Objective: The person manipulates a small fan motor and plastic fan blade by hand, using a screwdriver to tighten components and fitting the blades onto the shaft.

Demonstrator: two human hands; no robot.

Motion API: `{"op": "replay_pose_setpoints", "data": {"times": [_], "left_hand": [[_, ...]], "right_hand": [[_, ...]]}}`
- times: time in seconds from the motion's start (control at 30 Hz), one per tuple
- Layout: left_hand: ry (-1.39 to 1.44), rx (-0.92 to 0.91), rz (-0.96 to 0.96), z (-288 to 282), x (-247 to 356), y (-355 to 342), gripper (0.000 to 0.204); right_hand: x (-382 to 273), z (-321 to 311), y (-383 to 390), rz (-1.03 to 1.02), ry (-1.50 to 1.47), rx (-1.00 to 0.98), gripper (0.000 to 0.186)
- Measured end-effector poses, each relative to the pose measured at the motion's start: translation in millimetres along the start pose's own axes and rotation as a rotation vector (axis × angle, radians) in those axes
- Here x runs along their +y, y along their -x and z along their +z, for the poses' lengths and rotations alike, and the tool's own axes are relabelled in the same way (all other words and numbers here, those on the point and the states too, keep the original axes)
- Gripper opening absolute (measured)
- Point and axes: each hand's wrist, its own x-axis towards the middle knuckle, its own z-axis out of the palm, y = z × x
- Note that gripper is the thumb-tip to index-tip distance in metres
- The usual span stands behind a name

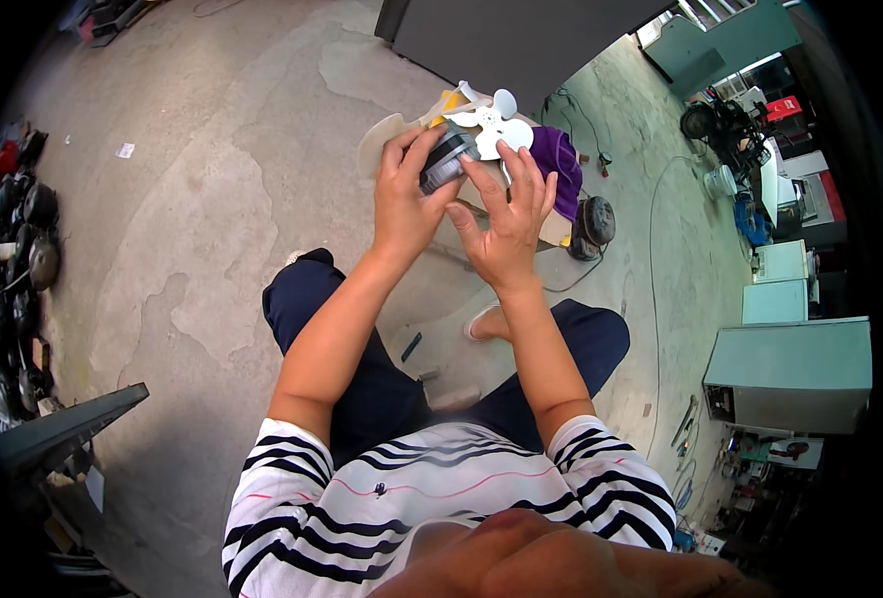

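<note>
My left hand (406, 194) is closed around a small grey and black electric motor (445, 159), thumb on the near side and fingers over the far side. A white fan blade wheel (491, 122) with rounded blades sits at the motor's far right. My right hand (509, 224) is beside them, its fingers stretched out and apart. Its fingertips reach the motor's right side and the blades' near edge; whether they press on either I cannot tell. Behind the motor are a cream curved piece (381, 138) and a yellow piece (450, 102), both partly hidden.
A purple cloth (558, 167) hangs right of the hands, above a dark round machine part (596, 221) on the floor. A small dark bar (412, 347) lies between my feet. Dark parts (12, 269) are piled far left; a grey-green cabinet (790, 364) stands right.
</note>
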Motion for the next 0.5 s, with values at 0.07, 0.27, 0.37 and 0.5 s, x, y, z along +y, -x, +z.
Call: {"op": "replay_pose_setpoints", "data": {"times": [0.07,0.27,0.37,0.5], "left_hand": [[0.025,0.022,0.015,0,-3,1,0.062],[0.007,-0.015,-0.009,-2,4,1,0.063],[0.012,-0.016,-0.003,-1,4,1,0.062],[0.017,-0.026,-0.016,-1,4,1,0.062]], "right_hand": [[-1,1,3,0.059,0.009,-0.014,0.052],[-6,-2,5,-0.041,0.076,-0.043,0.053],[10,5,6,0.149,-0.061,0.05,0.053],[2,1,6,0.042,0.004,-0.013,0.052]]}}
